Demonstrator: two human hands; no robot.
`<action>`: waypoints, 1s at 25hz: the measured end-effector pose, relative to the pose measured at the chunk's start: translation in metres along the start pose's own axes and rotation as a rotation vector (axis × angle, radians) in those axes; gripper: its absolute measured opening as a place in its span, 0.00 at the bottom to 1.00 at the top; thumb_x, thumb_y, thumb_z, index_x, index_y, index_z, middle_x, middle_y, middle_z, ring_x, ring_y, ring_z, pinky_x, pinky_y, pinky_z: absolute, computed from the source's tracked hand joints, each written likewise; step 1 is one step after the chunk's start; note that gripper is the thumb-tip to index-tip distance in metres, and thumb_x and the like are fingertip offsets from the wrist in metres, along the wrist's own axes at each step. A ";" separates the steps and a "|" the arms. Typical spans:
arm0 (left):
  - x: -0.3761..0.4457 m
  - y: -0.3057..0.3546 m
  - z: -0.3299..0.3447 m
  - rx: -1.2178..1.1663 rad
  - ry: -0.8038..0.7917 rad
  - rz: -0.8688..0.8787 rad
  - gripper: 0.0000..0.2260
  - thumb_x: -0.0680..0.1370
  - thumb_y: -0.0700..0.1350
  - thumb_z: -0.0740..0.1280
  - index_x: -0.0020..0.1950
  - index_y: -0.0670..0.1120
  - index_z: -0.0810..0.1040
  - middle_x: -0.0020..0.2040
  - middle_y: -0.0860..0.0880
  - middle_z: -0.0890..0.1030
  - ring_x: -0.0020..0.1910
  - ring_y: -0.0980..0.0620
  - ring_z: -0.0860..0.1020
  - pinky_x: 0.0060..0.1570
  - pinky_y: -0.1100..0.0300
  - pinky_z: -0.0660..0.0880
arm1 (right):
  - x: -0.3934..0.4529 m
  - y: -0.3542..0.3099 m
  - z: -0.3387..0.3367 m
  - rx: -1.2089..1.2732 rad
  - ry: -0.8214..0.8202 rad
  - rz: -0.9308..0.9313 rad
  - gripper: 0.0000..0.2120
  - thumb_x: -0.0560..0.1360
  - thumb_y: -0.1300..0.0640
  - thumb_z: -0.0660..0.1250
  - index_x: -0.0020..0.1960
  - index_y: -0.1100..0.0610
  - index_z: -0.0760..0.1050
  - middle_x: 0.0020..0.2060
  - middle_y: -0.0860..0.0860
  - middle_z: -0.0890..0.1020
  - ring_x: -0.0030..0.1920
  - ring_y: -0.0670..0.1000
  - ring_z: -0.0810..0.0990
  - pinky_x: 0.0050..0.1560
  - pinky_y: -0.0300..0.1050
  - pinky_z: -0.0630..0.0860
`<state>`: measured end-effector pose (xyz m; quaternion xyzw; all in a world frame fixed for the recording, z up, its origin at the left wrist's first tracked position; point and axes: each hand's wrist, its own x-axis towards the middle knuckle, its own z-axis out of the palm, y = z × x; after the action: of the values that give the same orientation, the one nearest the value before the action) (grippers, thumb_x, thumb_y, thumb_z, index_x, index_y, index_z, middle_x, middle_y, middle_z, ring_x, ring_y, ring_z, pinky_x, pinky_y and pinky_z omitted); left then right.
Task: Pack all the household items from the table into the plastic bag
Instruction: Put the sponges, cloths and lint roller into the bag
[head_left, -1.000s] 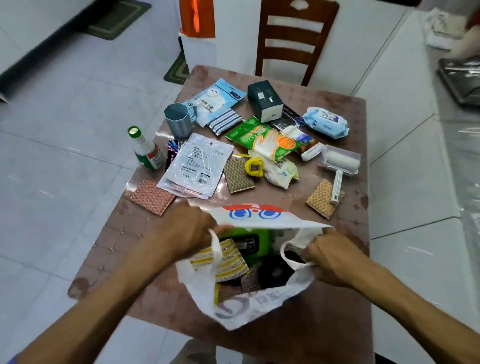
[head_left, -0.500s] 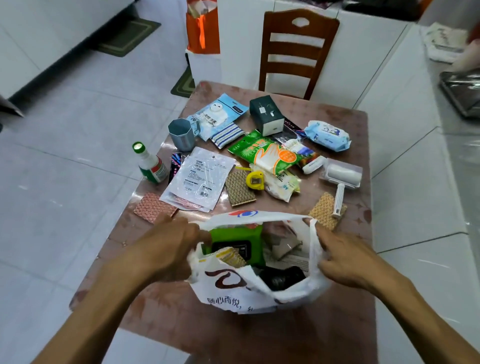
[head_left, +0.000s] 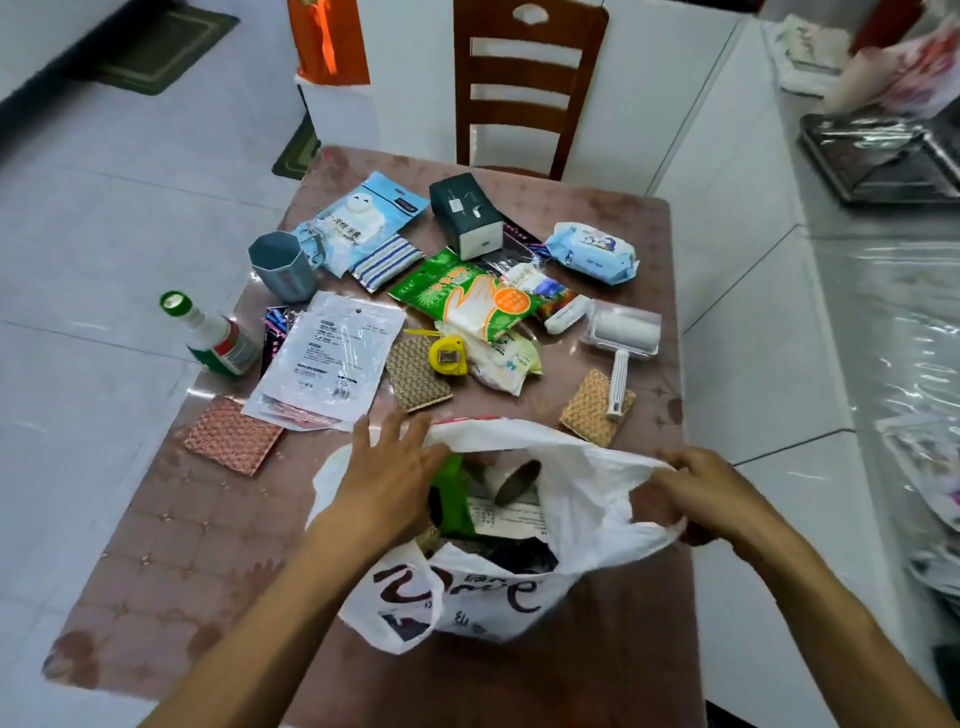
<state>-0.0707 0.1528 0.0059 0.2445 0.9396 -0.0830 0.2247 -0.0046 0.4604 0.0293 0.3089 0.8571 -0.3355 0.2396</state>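
Note:
A white plastic bag (head_left: 587, 499) with dark lettering stands open at the near middle of the brown table (head_left: 166, 545). A green pack (head_left: 454, 493) and papers show inside it. My right hand (head_left: 696, 491) grips the bag's right rim. My left hand (head_left: 387, 470) hovers at the bag's left rim with fingers spread, holding nothing. Beyond the bag lie a white flat packet (head_left: 332, 356), a yellow tape measure (head_left: 448, 353), a green glove pack (head_left: 467, 293), a lint roller (head_left: 623, 338) and several woven pads.
A green-capped bottle (head_left: 215, 335) stands at the table's left edge next to a grey cup (head_left: 280, 265). A dark box (head_left: 465, 213) and blue wipes pack (head_left: 592, 252) sit at the far side. A wooden chair (head_left: 524, 88) stands behind the table. A counter runs along the right.
My left hand has let go of the bag's left rim and opened its fingers. The right hand pulled its rim further right, widening the mouth.

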 end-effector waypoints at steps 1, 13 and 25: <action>0.001 -0.001 0.002 -0.008 0.025 0.011 0.33 0.71 0.49 0.69 0.74 0.55 0.62 0.77 0.49 0.59 0.75 0.42 0.55 0.70 0.38 0.56 | 0.008 0.005 -0.007 0.235 -0.075 0.023 0.07 0.71 0.57 0.67 0.48 0.54 0.80 0.39 0.58 0.85 0.32 0.56 0.83 0.29 0.47 0.79; 0.002 -0.027 0.017 -0.202 0.017 0.069 0.44 0.69 0.39 0.66 0.79 0.57 0.48 0.79 0.55 0.56 0.74 0.48 0.58 0.68 0.50 0.57 | 0.211 -0.006 0.074 0.220 0.258 0.214 0.39 0.64 0.43 0.79 0.67 0.61 0.69 0.64 0.61 0.76 0.60 0.63 0.77 0.59 0.57 0.76; -0.010 -0.028 0.007 -0.318 0.087 0.108 0.42 0.67 0.34 0.64 0.78 0.54 0.57 0.78 0.53 0.60 0.72 0.49 0.62 0.61 0.53 0.62 | 0.108 0.010 0.058 0.572 0.114 0.025 0.23 0.70 0.68 0.72 0.63 0.58 0.75 0.52 0.60 0.82 0.46 0.50 0.83 0.45 0.43 0.78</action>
<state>-0.0742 0.1229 0.0055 0.2595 0.9352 0.0894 0.2237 -0.0608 0.4643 -0.0807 0.3929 0.7358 -0.5427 0.0983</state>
